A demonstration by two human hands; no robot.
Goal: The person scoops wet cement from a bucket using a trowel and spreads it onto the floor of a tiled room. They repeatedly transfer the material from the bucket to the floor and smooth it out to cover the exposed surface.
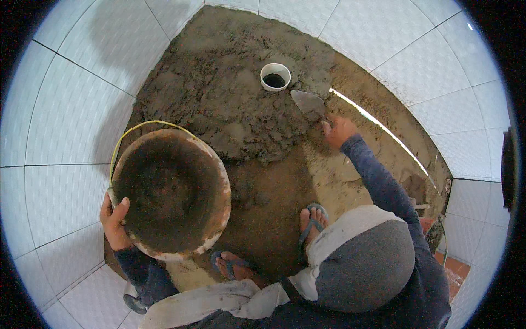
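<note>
My left hand [115,222] grips the left rim of a large round bucket [223,183], thumb over the edge. The bucket's mouth faces up; its inner wall is dark and coated, its rim smeared with dried mortar, and a thin yellow handle [147,123] arcs over its far side. My right hand [339,132] is closed round the handle of a pointed trowel [310,104]. The trowel's blade lies on or just over wet grey mortar [224,82], its tip beside a white pipe end [275,69] that stands out of the mortar with a dark opening.
White textured tile walls [60,126] enclose the floor. A bright strip of light [378,126] crosses the bare sandy floor at right. My feet, in flip-flops [313,223], stand near the bucket. Small items [424,222] lie by the right wall, partly hidden behind my arm.
</note>
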